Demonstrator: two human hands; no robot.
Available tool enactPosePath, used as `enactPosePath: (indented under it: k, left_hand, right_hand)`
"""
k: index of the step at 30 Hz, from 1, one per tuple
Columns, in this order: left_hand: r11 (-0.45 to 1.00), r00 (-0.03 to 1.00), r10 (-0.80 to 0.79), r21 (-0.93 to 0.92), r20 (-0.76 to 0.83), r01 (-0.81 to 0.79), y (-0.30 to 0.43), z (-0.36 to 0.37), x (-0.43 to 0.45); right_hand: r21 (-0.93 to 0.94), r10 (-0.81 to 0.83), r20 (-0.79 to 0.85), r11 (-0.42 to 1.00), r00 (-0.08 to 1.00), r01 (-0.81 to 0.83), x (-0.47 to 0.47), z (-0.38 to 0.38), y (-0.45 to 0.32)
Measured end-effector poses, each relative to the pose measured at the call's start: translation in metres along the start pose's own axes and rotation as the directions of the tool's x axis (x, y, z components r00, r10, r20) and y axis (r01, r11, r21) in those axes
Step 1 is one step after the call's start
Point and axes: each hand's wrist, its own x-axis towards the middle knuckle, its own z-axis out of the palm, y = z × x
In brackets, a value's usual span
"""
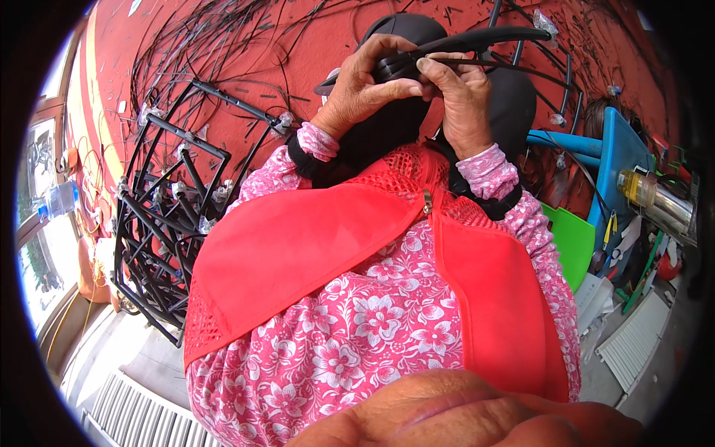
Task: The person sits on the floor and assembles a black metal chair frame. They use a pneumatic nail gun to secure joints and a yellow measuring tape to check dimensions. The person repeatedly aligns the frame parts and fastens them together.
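My left hand grips a black tubular frame piece near its wrapped end, over my lap. Dark flat strip is wound in bands around the piece there. Between the thumb and fingers of my right hand is a long loose dark strip, pinched close to the wrapping. The strip runs off to the right, below the tube. Both hands nearly meet at the bands, and the fingers hide part of the wrapping. Clear plastic covers the tube's far right end.
Black metal frames with plastic-wrapped ends are piled at the left. Loose dark strips and short offcuts litter the red floor. At the right stand a blue plastic stool, a green plastic piece and a metal flask.
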Motion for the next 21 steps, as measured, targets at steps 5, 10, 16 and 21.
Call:
enactPosePath:
  k: [5,10,16,21]
  left_hand:
    - [0.999,0.999,0.04,0.024,-0.033,-0.039,-0.005,0.0,0.001]
    - [0.998,0.999,-0.003,0.063,-0.054,0.006,0.007,0.007,0.004]
    - [0.981,0.994,-0.091,0.165,-0.057,0.099,0.009,0.01,-0.002]
    - [0.989,0.994,-0.043,0.136,-0.101,0.056,0.008,0.015,0.0]
  right_hand:
    - [0.004,0.037,-0.008,0.999,0.999,-0.037,-0.003,0.0,0.0]
    - [0.026,0.043,-0.025,0.999,0.999,-0.043,-0.004,0.003,0.0]
    - [0.058,-0.006,-0.007,0.998,1.0,0.007,-0.003,-0.002,0.012]
    - [0.135,-0.057,0.023,0.989,0.998,0.053,-0.004,0.0,0.016]
